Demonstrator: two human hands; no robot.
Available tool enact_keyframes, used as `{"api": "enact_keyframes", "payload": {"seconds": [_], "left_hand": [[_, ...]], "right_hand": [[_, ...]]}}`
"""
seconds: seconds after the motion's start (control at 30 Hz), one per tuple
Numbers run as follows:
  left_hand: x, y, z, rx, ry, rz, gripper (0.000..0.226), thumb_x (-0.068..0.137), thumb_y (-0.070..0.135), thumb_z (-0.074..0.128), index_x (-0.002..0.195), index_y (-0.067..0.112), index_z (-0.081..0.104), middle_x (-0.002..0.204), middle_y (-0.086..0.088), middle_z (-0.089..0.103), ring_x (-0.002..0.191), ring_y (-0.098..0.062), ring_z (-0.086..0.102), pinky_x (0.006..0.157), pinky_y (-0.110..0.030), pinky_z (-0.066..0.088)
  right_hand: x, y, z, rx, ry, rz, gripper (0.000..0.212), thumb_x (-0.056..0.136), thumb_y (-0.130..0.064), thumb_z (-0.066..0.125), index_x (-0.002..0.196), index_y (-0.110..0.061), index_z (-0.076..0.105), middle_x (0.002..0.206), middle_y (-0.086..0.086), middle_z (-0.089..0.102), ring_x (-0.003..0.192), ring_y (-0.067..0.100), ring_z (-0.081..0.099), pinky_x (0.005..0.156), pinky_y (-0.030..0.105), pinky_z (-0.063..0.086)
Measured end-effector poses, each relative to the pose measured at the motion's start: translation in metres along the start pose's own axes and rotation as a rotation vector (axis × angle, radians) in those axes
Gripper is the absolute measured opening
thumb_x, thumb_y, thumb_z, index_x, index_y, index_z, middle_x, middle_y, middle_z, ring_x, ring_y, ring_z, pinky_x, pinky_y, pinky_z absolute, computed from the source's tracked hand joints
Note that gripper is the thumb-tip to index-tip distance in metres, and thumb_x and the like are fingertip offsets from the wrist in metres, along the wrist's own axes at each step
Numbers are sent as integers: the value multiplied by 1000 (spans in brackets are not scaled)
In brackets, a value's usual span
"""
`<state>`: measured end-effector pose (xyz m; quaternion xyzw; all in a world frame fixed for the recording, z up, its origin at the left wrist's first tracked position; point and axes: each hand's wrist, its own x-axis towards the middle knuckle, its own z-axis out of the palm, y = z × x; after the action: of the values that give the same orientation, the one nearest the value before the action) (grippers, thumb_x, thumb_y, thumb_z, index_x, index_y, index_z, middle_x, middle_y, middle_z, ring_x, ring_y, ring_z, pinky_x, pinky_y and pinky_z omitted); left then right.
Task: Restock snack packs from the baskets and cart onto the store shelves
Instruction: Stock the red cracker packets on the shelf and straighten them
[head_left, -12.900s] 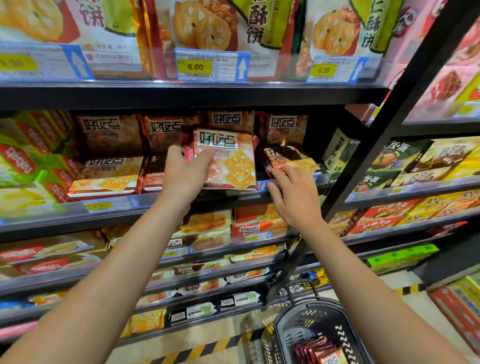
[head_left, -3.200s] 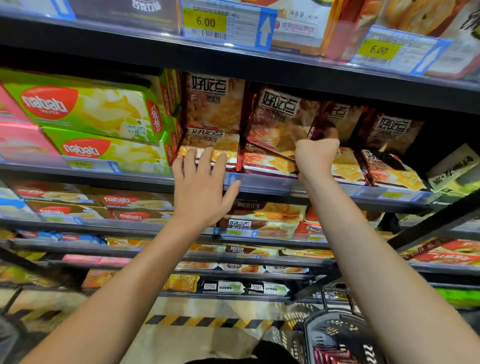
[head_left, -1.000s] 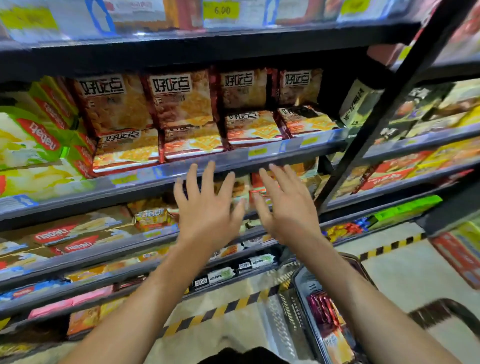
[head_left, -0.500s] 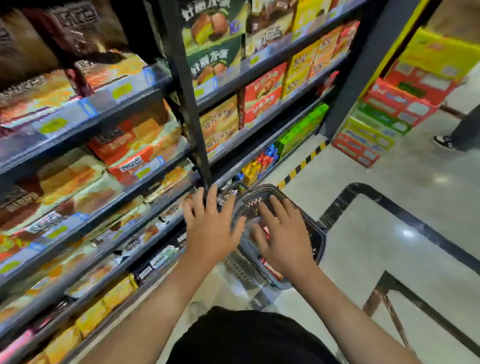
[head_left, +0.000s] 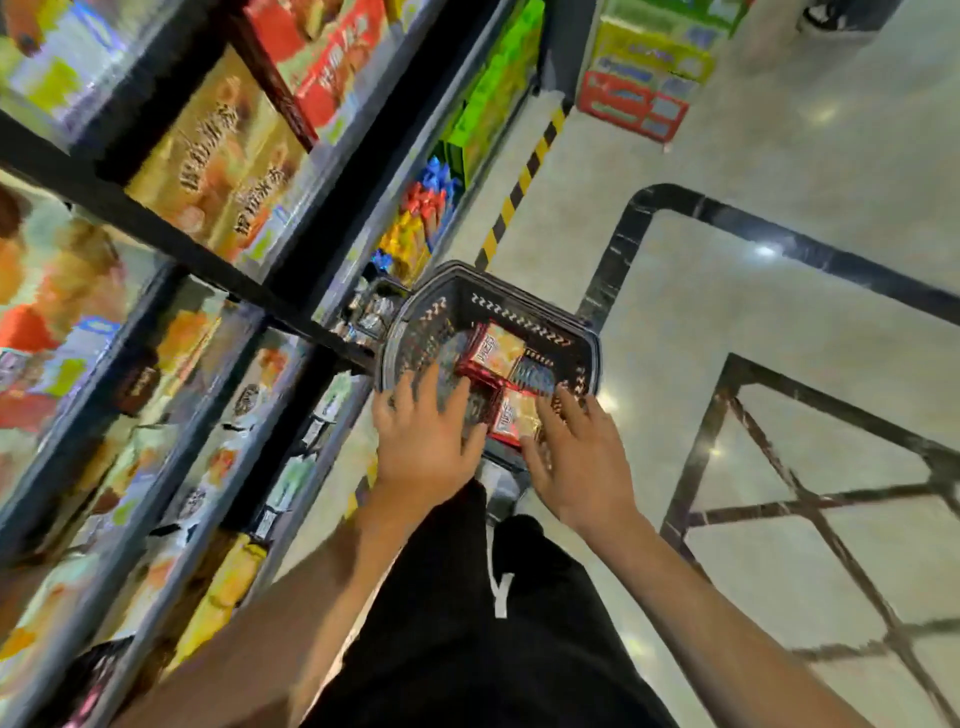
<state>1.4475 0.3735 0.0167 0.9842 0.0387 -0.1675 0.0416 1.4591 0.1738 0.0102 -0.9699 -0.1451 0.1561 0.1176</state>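
Note:
A black plastic basket (head_left: 524, 306) stands on the floor beside the shelf foot, holding red cracker packs (head_left: 493, 351). Another red pack (head_left: 514, 415) lies at the basket's near side, between my hands. My left hand (head_left: 423, 439) hovers over the basket's near left rim, fingers spread, holding nothing. My right hand (head_left: 576, 457) is over the near right rim, fingers apart and also empty, its fingertips close to the near pack. The view is blurred from movement.
Store shelves (head_left: 171, 244) full of snack boxes and packs run along the left. Yellow-black hazard tape (head_left: 519, 182) marks the floor by the shelf base. Stacked cartons (head_left: 644, 67) stand at the back. My black trousers (head_left: 467, 623) fill the bottom middle.
My view has swung down from the shelf to the floor basket. Both empty hands have dropped from shelf height to just above the basket's near rim.

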Motion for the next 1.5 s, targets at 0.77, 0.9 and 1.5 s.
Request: {"api": "enact_keyframes", "payload": {"seconds": [0.77,0.9,1.5], "left_hand": [[286,-55,347,100,-524,101,70,102,58,39,152,11,28,155,-18,30,138,-42,34,106,-57,41],[318,-50,396,-124,-463,-121,78,97,63,50,151,11,30,156,-21,31,137,-45,38,110,-57,39],[373,-19,419,-984,-328,-433,39,88,19,80,106,18,45,94,11,59,86,-3,60,69,-19,52]], "right_hand": [[188,104,335,95,-437,357,65,102,-43,55,156,-15,34,162,13,32,145,43,31,118,51,34],[203,124,381,102,-489,399,81,95,-50,64,157,-18,24,166,14,20,147,43,27,116,53,36],[236,146,415,83,-455,332,78,69,-53,89,121,-16,43,132,10,57,127,33,47,103,48,41]]}}
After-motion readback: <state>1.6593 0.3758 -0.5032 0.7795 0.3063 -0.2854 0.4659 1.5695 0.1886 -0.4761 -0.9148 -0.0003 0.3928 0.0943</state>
